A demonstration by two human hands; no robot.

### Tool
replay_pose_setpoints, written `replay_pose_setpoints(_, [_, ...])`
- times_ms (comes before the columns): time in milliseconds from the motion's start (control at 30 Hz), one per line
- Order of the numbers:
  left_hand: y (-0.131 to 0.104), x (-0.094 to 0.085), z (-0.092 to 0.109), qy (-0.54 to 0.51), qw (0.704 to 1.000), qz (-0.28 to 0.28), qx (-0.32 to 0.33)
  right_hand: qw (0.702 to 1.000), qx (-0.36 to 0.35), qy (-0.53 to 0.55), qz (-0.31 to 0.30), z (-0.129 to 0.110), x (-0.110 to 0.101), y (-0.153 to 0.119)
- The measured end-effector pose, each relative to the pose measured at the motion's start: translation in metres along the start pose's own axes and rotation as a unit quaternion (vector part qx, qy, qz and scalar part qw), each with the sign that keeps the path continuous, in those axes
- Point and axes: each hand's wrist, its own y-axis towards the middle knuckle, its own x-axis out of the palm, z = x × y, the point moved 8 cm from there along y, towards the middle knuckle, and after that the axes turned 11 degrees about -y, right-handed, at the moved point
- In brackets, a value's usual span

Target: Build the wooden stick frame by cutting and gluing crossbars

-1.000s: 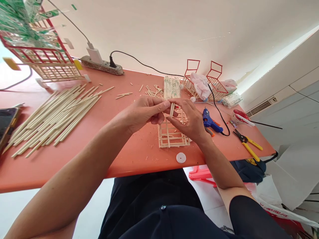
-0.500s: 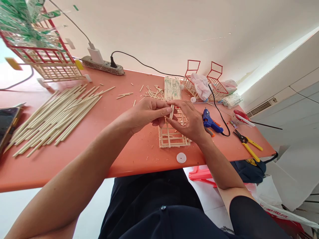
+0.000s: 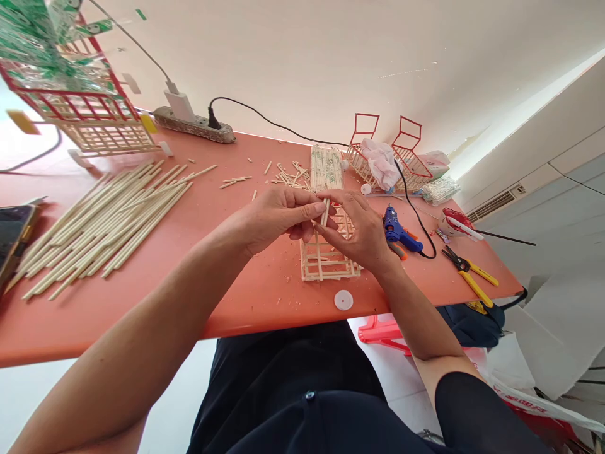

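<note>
Between my fingertips are short pale wooden sticks (image 3: 326, 212), lying side by side. My left hand (image 3: 283, 217) pinches them from the left with thumb and fingers. From the other side, my right hand (image 3: 357, 227) grips the same sticks at their ends. Below both hands a small stick frame (image 3: 331, 268) rests on the orange table (image 3: 255, 277), its far part hidden by my hands. A white plastic disc (image 3: 343, 300) lies at the table's front edge, close to the frame.
Long sticks (image 3: 108, 221) are spread at left, near a stick cart (image 3: 113, 135) and a power strip (image 3: 203, 126). Cut pieces (image 3: 293, 176) and wrapped sticks (image 3: 326, 167) lie behind my hands. To the right are a blue glue gun (image 3: 401, 232), yellow-handled pliers (image 3: 467, 274) and a red-trimmed stick basket (image 3: 411, 161).
Both hands keep their grip on the short sticks in nearly the same place. The view has shifted very slightly; nothing else visibly differs.
</note>
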Motion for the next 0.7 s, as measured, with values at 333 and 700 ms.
replay_pose_setpoints(333, [-0.0007, 0.0025, 0.0011, -0.004, 1.0, 0.0, -0.009, 1.0, 0.014, -0.004, -0.013, 0.0028, 0.0028, -0.0011])
replay_pose_setpoints(700, [-0.0013, 0.0024, 0.0014, -0.015, 1.0, 0.01, -0.018, 1.0, -0.018, 0.018, 0.009, -0.003, -0.0004, -0.0001])
